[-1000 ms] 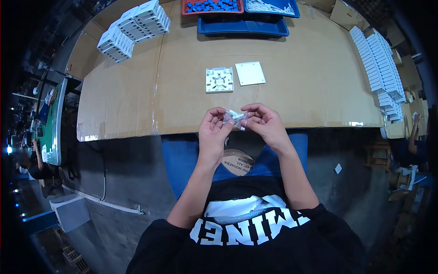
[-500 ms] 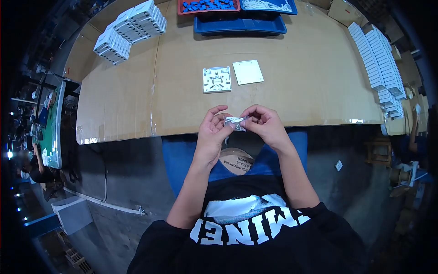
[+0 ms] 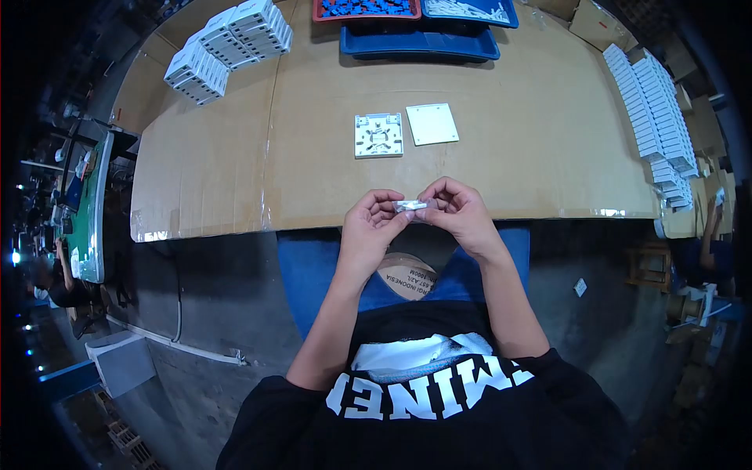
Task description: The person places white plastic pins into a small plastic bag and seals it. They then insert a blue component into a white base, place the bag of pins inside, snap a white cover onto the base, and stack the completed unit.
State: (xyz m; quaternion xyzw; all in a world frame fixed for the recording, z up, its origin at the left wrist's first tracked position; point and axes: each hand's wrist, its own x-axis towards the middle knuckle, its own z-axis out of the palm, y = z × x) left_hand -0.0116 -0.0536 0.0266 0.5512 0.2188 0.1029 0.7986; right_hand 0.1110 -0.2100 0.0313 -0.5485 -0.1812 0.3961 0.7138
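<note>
Between my two hands, near the table's front edge, is a small clear plastic bag [image 3: 410, 206] with white pieces inside. My left hand [image 3: 371, 225] pinches its left end, fingers curled. On the right end, the thumb and fingers of my right hand [image 3: 460, 217] are closed. Just beyond my hands a square white plastic box base [image 3: 379, 135] lies with its moulded inside facing up. Beside it, to the right, rests a flat white square cover [image 3: 432, 124]. The exact contents of the bag are too small to make out.
A red tray of blue parts [image 3: 366, 9], a blue tray of white pieces [image 3: 468, 11] and another blue tray [image 3: 420, 45] stand at the back. Stacked white boxes [image 3: 227, 47] are at far left, more stacks [image 3: 650, 110] at far right. People sit at both sides.
The bag looks more tightly gathered between my fingers, and my left fingers have curled in closer around it. The table items have shifted slightly right in view.
</note>
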